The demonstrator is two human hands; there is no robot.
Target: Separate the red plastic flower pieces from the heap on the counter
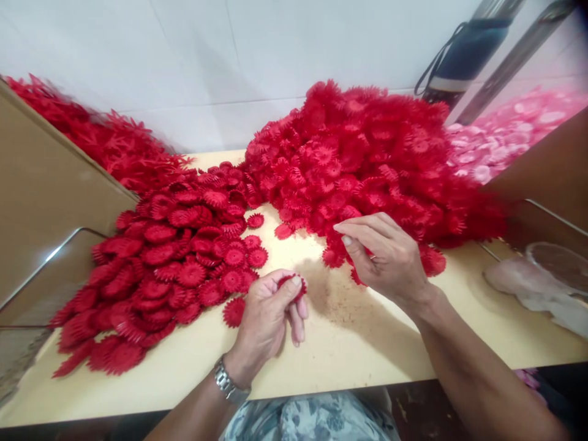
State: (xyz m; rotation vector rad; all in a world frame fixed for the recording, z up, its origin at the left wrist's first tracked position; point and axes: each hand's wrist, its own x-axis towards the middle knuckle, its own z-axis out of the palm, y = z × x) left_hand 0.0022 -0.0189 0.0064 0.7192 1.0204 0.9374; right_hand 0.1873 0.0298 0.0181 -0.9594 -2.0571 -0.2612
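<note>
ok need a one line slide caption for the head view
Left hand pinches a red flower piece while right hand reaches into the red pile.

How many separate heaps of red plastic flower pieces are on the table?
3: the tall heap at back centre-right, the flatter heap left of the left hand, and a heap at far left behind the cardboard, partly hidden.
</note>
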